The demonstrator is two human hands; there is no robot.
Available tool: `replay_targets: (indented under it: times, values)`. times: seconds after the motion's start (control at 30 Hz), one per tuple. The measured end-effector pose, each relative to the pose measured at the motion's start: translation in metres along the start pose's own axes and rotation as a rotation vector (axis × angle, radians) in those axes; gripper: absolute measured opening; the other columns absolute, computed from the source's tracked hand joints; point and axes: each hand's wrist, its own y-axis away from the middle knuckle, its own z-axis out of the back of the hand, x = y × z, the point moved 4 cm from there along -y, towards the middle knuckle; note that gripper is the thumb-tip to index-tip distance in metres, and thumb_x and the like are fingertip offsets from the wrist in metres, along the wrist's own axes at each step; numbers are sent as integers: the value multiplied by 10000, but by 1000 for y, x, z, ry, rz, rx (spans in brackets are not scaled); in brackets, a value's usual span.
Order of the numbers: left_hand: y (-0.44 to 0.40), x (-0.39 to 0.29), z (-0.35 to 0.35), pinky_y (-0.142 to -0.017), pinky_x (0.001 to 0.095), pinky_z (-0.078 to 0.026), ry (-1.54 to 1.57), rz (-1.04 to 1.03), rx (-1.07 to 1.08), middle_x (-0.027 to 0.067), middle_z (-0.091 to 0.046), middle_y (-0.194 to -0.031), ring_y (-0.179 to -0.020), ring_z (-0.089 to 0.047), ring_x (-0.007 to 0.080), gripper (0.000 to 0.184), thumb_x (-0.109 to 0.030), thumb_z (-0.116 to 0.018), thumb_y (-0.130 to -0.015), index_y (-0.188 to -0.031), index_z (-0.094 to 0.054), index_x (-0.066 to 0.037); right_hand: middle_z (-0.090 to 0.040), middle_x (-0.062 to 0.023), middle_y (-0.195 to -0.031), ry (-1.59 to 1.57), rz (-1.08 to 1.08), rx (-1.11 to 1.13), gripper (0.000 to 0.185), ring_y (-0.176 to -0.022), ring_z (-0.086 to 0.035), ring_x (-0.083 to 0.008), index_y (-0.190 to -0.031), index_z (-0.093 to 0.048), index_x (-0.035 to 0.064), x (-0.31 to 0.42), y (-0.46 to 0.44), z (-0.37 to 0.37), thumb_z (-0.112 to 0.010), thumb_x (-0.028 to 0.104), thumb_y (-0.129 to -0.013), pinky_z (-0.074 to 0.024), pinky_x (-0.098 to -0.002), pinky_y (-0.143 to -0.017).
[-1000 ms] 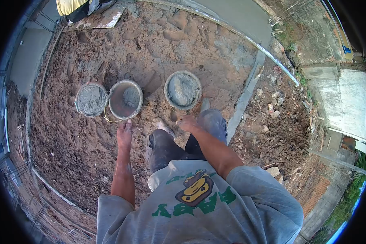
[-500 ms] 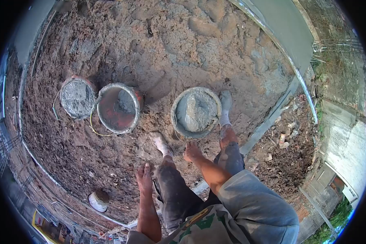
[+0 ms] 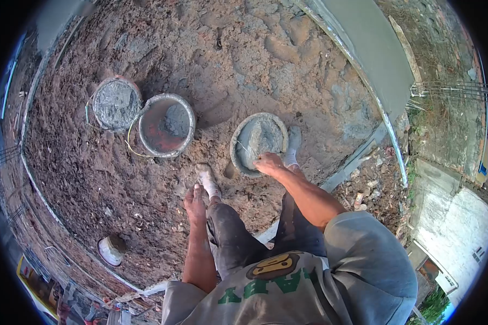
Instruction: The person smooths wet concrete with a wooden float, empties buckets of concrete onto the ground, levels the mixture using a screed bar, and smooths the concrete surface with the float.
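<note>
R hand at R bucket, L hand off to the side

R hand (image 3: 268,162) is over the near rim of R bucket (image 3: 234,145), its fingers curled; can't tell if they grip anything. A thin pale line shows on the mix (image 3: 265,135) just L of that hand; can't tell if it's the handle. R bucket stands on the muddy ground (image 3: 146,195), btwn the person's feet & a bit fwd, w/ grey mix heaped inside. R foot (image 3: 294,139) is just beside its R side; L foot (image 3: 205,174) is nearer the person, to its L.

L hand (image 3: 195,203) hangs in the air near L foot, well apart from all buckets, fingers loosely open.

Mid bucket (image 3: 160,140) stands L of R bucket, w/ a gap btwn them; reddish inside, some grey mix at one side, yellowish wire handle (image 3: 129,142) down on its L. L bucket (image 3: 131,84) is close by mid bucket's L side, grey mix filling most of its mouth.

Small pale tub (image 3: 111,251) on the ground, lower L, tilted. Smooth grey strip (image 3: 371,49) at upper R, w/ rebar (image 3: 450,89) sticking out near its end.
</note>
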Motion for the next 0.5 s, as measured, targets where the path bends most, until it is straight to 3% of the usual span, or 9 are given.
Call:
replay_targets:
  times: [0.07,0.13,0.17,0.2,0.27,0.33,0.37,0.47,0.5]
  values:
    - [-6,-25,1,-839,287,-461,83,-97,-63,89,-654,-1044,-944,-597,160,402,-321,-554,-962,-1159,-596,28,-676,-198,-964,149,30,-131,527,-919,-636,-356,-990,-668,-5,38,37,17,-525,484,-853,-506,-424,-820]
    - [2,-29,25,-904,294,-436,144,-197,-90,99,-639,-1109,-1018,-580,166,425,-328,-556,-962,-1191,-584,28,-674,-199,-977,152,59,-90,556,-941,-627,-377,-975,-680,-23,55,88,27,-517,493,-849,-493,-437,-842]
    - [4,-36,27,-975,281,-384,188,-136,-39,92,-620,-1186,-1114,-541,166,413,-309,-560,-963,-1232,-578,5,-673,-206,-971,114,68,-62,560,-943,-627,-382,-977,-681,-25,64,133,48,-522,496,-849,-491,-443,-839]
    - [0,-36,24,-1066,383,-296,136,-113,85,124,-548,-1317,-1261,-456,225,546,-456,-485,-971,-1292,-537,-18,-672,-212,-965,75,80,-41,565,-944,-628,-387,-980,-681,-28,68,168,68,-526,499,-849,-489,-450,-837]
    - [-16,-29,1,-1088,454,-241,202,98,213,83,-442,-1440,-1348,-364,231,581,-500,-439,-972,-1399,-446,-106,-656,-157,-853,90,257,-101,460,-805,-631,-264,-930,-672,13,37,219,107,-551,455,-887,-469,-386,-696]
    - [-46,-20,-35,-1100,494,-190,242,194,437,81,-384,-1482,-1386,-298,247,656,-575,-393,-953,-1432,-394,-127,-602,-98,-744,-69,119,29,368,-680,-577,-143,-861,-671,15,40,282,185,-596,374,-892,-438,-306,-598]
    - [-57,-15,-64,-1105,514,-165,259,244,552,79,-354,-1502,-1406,-265,255,693,-613,-370,-944,-1449,-368,-138,-603,-93,-714,-146,72,-31,392,-642,-543,-159,-858,-672,-6,30,299,226,-619,382,-870,-426,-314,-579]
    - [-22,-34,-174,-1032,525,-354,452,423,1010,110,-477,-1390,-1278,-430,342,673,-608,-339,-943,-1386,-435,-111,-598,-55,-696,-387,29,-280,417,-624,-512,-113,-872,-669,-20,-38,315,310,-661,396,-844,-394,-282,-538]
    - [-1,-40,-210,-1025,521,-362,548,511,1123,111,-482,-1381,-1264,-440,342,665,-599,-343,-942,-1383,-438,-109,-591,-38,-712,-443,-13,-345,391,-636,-521,-122,-903,-653,-16,-54,312,324,-663,371,-850,-408,-284,-558]
